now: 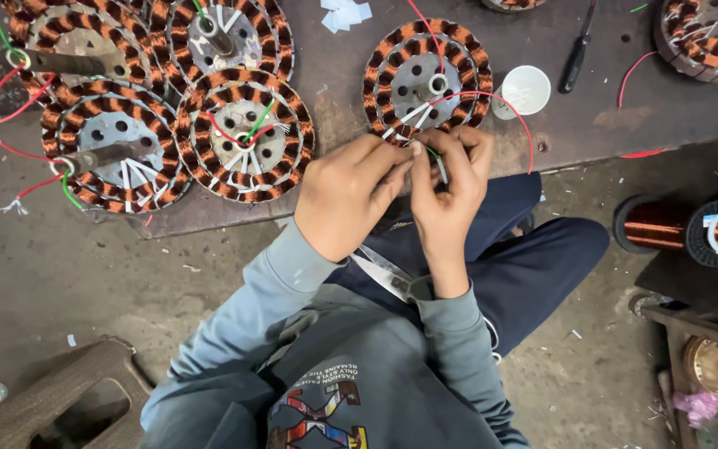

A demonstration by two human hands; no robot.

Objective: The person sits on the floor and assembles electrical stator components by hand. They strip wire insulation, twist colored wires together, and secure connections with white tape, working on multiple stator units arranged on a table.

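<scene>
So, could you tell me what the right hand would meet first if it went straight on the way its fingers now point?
The right hand points up toward the bench, so it would probably meet the copper-wound stator just ahead, at its near rim, first. Depth is hard to judge from above.

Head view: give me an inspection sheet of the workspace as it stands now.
Surface: dark worn workbench, stained.
Job's things: copper-wound stator at the bench edge; green wire pinched between both hands.
Clutter: four more wound stators at left, white cup, screwdriver, paper scraps.
Grippers: left hand and right hand meet, fingers closed on the wire.
Cables: red lead loops from the stator.
Surroundings: copper wire spool at right; concrete floor.
</scene>
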